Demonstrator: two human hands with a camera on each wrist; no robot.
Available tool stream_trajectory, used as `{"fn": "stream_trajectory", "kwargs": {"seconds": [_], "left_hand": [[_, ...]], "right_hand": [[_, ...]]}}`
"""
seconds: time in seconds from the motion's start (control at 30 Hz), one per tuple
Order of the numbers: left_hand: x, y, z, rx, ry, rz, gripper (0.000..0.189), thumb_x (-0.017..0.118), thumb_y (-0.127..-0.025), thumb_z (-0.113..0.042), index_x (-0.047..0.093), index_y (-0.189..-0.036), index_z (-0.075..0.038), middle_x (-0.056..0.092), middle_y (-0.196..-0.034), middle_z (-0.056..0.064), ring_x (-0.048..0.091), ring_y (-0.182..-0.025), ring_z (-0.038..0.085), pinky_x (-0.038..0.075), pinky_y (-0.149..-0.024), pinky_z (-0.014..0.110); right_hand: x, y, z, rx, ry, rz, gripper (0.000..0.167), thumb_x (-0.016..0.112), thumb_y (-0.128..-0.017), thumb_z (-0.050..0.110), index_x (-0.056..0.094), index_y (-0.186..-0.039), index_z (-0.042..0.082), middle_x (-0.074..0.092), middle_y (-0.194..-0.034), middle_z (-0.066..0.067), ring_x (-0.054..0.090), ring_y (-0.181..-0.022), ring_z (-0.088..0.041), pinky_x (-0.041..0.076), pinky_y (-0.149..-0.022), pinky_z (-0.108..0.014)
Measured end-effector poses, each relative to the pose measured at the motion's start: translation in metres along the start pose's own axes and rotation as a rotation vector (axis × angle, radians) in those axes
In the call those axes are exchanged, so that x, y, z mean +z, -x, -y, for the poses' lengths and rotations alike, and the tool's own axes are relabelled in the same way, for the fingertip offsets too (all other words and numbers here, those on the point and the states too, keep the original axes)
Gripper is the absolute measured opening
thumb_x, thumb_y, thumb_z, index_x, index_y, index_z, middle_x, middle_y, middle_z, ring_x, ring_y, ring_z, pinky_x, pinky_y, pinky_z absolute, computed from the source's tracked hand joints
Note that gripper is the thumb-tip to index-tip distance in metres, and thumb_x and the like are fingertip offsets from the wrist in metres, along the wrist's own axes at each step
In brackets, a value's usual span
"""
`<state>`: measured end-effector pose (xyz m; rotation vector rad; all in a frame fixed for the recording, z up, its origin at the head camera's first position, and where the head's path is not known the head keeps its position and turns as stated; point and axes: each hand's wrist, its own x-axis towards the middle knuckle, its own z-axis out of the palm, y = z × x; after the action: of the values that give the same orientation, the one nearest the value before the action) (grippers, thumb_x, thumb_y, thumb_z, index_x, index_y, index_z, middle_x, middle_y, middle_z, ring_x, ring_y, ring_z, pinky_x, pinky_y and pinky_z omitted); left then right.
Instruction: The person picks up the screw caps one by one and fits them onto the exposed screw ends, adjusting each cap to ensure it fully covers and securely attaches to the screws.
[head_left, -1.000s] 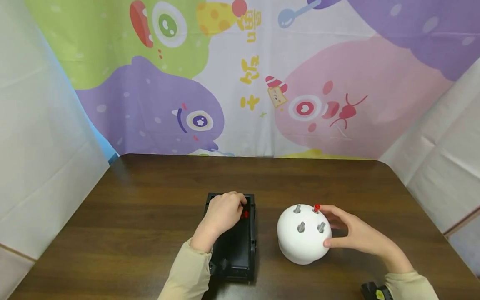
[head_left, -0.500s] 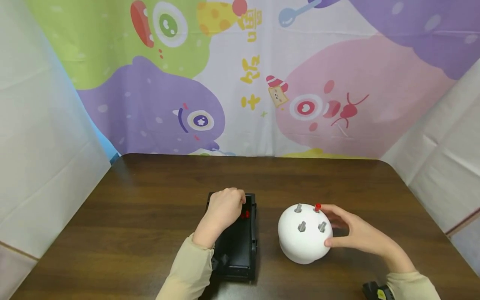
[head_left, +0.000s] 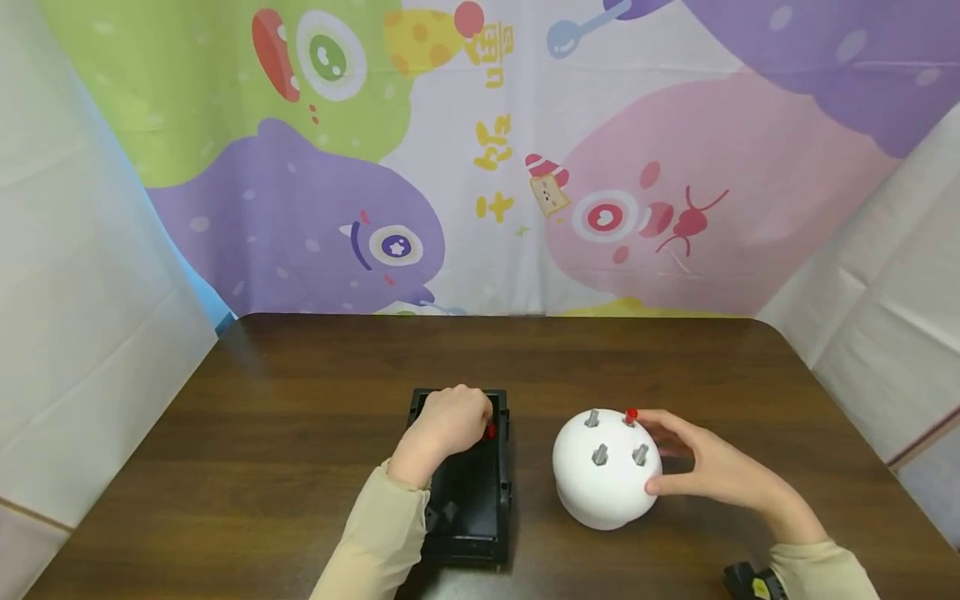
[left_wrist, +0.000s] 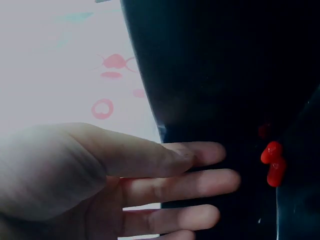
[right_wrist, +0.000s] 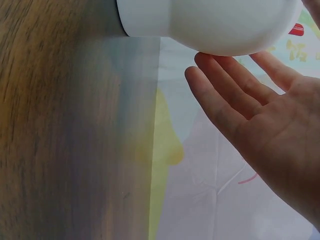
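Hand against smooth white dome, rectangular tray

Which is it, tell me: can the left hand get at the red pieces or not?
Probably yes: the left hand reaches into the black tray, and nothing visible stands between its fingertips and the red pieces.

On my feed I record a dark wood-grain table beneath the left hand and right hand. Beyond both hangs a cartoon-printed cloth. Creased white sheeting flanks them on either side.
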<state>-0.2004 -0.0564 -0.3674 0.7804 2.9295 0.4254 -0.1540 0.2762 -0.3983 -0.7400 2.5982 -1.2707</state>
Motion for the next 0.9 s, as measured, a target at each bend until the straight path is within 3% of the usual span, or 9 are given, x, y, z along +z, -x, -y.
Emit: {"fn": "stream_trajectory", "kwargs": {"seconds": [0.1,0.23,0.4,0.47,0.6,0.8,0.9], "left_hand": [[-0.001,-0.001,-0.001,-0.012,0.019,0.027,0.045,0.047,-0.089,-0.003,0.036,-0.048,-0.017,0.026,-0.044,-0.003,0.024,-0.043,0.01,0.021,-0.044,0.024],[-0.001,-0.002,-0.002,-0.044,0.019,0.067,0.04,0.048,-0.09,-0.006,0.045,-0.052,-0.016,0.033,-0.046,-0.002,0.029,-0.044,0.011,0.024,-0.045,0.024],[0.0,-0.004,-0.006,-0.128,-0.043,0.162,0.018,0.05,-0.09,-0.012,0.067,-0.084,-0.013,0.057,-0.069,0.0,0.046,-0.057,0.014,0.035,-0.053,0.029],[0.0,-0.004,-0.008,-0.161,-0.069,0.202,0.018,0.05,-0.09,-0.014,0.067,-0.098,-0.014,0.062,-0.084,0.002,0.048,-0.063,0.014,0.036,-0.057,0.031],[0.001,-0.005,-0.012,-0.192,-0.09,0.261,0.024,0.049,-0.09,-0.012,0.063,-0.109,-0.014,0.063,-0.099,0.004,0.047,-0.067,0.016,0.036,-0.059,0.031],[0.004,-0.005,-0.013,-0.205,-0.083,0.306,0.029,0.048,-0.09,-0.01,0.06,-0.116,-0.013,0.061,-0.095,0.004,0.044,-0.062,0.015,0.034,-0.058,0.03],[0.006,-0.006,-0.012,-0.202,-0.085,0.299,0.02,0.048,-0.089,-0.009,0.064,-0.101,-0.011,0.056,-0.079,0.002,0.039,-0.056,0.014,0.032,-0.055,0.029]], "right_hand": [[-0.001,0.0,0.001,0.005,0.0,0.003,0.07,0.076,-0.073,0.02,0.04,-0.132,0.012,0.049,-0.127,-0.008,0.052,-0.107,-0.005,0.047,-0.086,-0.031],[-0.002,0.0,0.002,0.007,0.001,0.002,0.07,0.076,-0.073,0.02,0.04,-0.132,0.012,0.049,-0.127,-0.008,0.053,-0.107,-0.007,0.047,-0.085,-0.028],[-0.002,0.0,0.004,-0.006,0.0,0.006,0.069,0.075,-0.073,0.02,0.04,-0.132,0.011,0.049,-0.126,-0.01,0.053,-0.107,-0.005,0.047,-0.085,-0.027],[-0.002,0.0,0.005,-0.012,-0.004,0.008,0.069,0.075,-0.073,0.019,0.04,-0.132,0.01,0.049,-0.126,-0.011,0.053,-0.107,-0.005,0.047,-0.086,-0.028],[-0.001,0.0,0.004,-0.019,-0.004,0.009,0.069,0.075,-0.073,0.019,0.04,-0.132,0.01,0.049,-0.126,-0.011,0.052,-0.107,-0.005,0.047,-0.086,-0.029],[0.0,0.0,0.003,-0.019,-0.019,0.003,0.07,0.077,-0.072,0.02,0.041,-0.131,0.012,0.049,-0.127,-0.009,0.051,-0.108,-0.002,0.047,-0.087,-0.027],[0.0,0.0,0.002,-0.034,-0.011,0.001,0.07,0.076,-0.072,0.02,0.041,-0.131,0.011,0.049,-0.127,-0.01,0.051,-0.108,0.0,0.047,-0.087,-0.028]]}}
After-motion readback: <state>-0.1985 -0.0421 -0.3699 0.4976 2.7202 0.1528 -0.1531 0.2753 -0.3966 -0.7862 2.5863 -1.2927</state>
